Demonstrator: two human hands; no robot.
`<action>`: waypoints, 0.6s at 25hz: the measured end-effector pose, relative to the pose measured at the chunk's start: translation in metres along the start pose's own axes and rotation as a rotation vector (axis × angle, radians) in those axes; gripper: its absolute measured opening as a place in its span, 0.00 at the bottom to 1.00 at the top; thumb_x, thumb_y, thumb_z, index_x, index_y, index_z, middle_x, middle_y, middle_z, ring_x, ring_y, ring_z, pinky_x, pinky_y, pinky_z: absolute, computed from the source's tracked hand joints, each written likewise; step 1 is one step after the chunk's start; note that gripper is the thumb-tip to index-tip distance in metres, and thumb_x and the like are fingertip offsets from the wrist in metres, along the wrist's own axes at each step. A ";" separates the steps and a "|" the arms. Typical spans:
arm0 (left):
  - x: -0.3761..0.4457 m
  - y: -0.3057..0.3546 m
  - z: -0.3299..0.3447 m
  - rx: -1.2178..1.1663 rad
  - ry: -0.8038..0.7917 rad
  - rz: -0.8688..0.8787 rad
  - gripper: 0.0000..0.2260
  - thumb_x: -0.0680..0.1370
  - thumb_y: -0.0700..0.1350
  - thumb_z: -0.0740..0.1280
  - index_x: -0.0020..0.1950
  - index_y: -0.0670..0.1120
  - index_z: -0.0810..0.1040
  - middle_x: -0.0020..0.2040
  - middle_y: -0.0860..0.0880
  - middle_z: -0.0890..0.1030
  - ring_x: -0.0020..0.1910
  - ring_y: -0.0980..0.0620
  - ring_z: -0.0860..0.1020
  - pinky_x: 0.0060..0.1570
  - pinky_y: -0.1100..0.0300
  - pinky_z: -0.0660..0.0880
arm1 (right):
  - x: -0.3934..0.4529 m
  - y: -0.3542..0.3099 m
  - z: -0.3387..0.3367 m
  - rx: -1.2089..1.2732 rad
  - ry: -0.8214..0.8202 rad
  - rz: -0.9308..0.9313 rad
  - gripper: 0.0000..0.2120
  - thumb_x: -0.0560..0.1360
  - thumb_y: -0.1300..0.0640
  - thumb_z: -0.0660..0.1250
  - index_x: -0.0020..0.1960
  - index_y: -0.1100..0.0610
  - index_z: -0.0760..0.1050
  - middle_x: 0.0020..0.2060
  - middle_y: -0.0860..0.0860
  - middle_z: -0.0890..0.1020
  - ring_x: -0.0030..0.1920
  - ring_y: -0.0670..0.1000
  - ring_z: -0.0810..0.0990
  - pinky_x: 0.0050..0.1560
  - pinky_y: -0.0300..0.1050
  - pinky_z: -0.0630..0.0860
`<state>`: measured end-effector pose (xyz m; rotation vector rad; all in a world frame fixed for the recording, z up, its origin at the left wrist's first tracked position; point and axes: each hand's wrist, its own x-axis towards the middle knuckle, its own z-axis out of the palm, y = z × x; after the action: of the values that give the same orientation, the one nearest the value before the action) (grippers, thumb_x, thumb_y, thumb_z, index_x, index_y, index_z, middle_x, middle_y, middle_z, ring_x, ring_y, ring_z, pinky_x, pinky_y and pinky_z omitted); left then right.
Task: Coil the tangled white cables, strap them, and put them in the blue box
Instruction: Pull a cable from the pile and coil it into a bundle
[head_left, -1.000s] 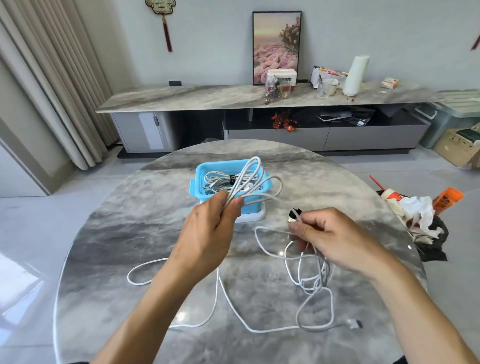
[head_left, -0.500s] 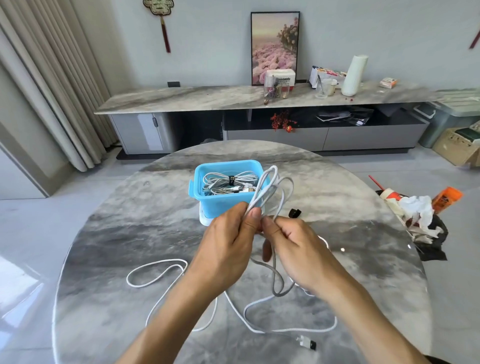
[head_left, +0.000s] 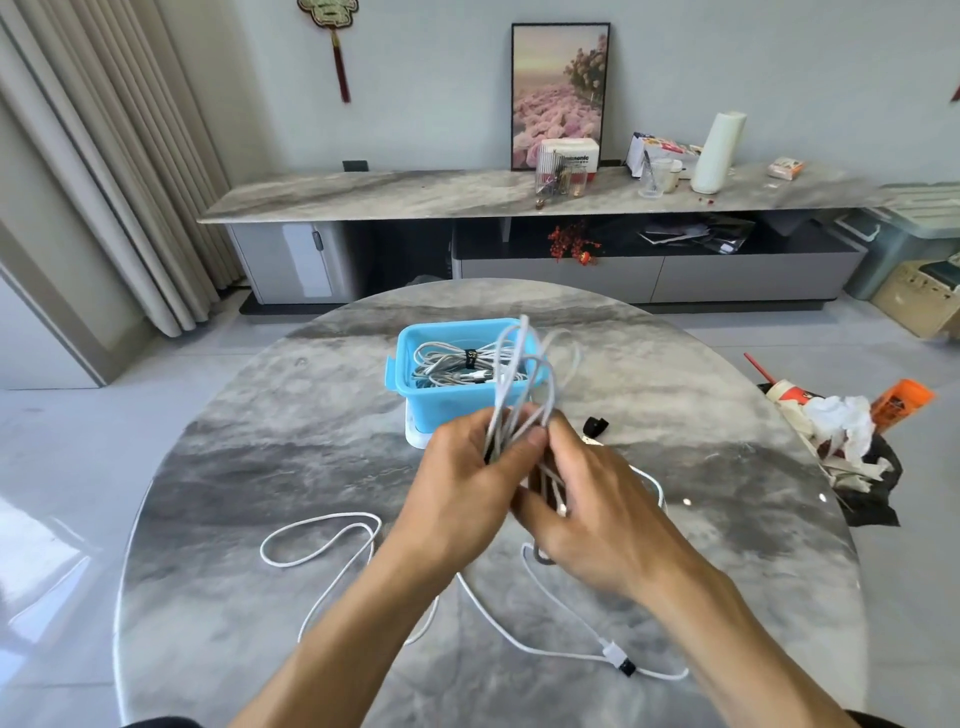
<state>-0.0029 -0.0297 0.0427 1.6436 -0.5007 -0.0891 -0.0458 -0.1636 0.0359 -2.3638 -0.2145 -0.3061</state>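
White loops of cable (head_left: 524, 374) rise from between the two hands, fanning up in front of the blue box (head_left: 415, 389). The left hand (head_left: 467, 488) has its fingers curled round the base of the coil, thumb pressed across the strands. The right hand (head_left: 587, 514) meets it from the other side, its fingertips pinching the same bundle just beside the left thumb, with a strand running down under its palm. The rest of that cable trails off the hands onto the marble table (head_left: 260, 441): one loop (head_left: 322, 535) lies to the left, and a length runs toward the near edge, ending in a plug (head_left: 618, 659). The box sits on a white lid (head_left: 415, 434), just beyond the hands, and holds a coiled bundle (head_left: 452, 364) bound with a black strap. A loose black strap (head_left: 595, 426) lies on the table right of the box, near the right hand.
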 end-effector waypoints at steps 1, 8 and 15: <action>0.003 0.001 -0.001 -0.114 0.107 -0.075 0.09 0.80 0.39 0.66 0.39 0.44 0.79 0.28 0.52 0.77 0.28 0.58 0.73 0.31 0.64 0.70 | 0.000 0.000 -0.001 0.040 0.001 -0.029 0.19 0.75 0.45 0.65 0.65 0.44 0.66 0.34 0.46 0.79 0.35 0.47 0.78 0.39 0.48 0.74; 0.032 -0.003 -0.063 -0.647 0.668 -0.264 0.10 0.82 0.41 0.62 0.41 0.45 0.73 0.24 0.54 0.64 0.21 0.59 0.61 0.21 0.68 0.56 | 0.011 0.013 -0.024 0.964 0.133 0.197 0.21 0.74 0.42 0.68 0.34 0.59 0.76 0.21 0.46 0.63 0.27 0.50 0.60 0.32 0.43 0.70; 0.041 -0.014 -0.101 -0.835 0.761 -0.336 0.11 0.83 0.43 0.59 0.41 0.48 0.71 0.24 0.55 0.65 0.22 0.60 0.60 0.22 0.68 0.57 | 0.012 0.053 -0.064 1.637 0.704 0.729 0.22 0.82 0.47 0.59 0.31 0.52 0.64 0.20 0.47 0.64 0.24 0.49 0.71 0.42 0.48 0.74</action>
<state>0.0724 0.0498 0.0530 0.8154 0.3745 0.0769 -0.0320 -0.2455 0.0497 -0.5360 0.5457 -0.3547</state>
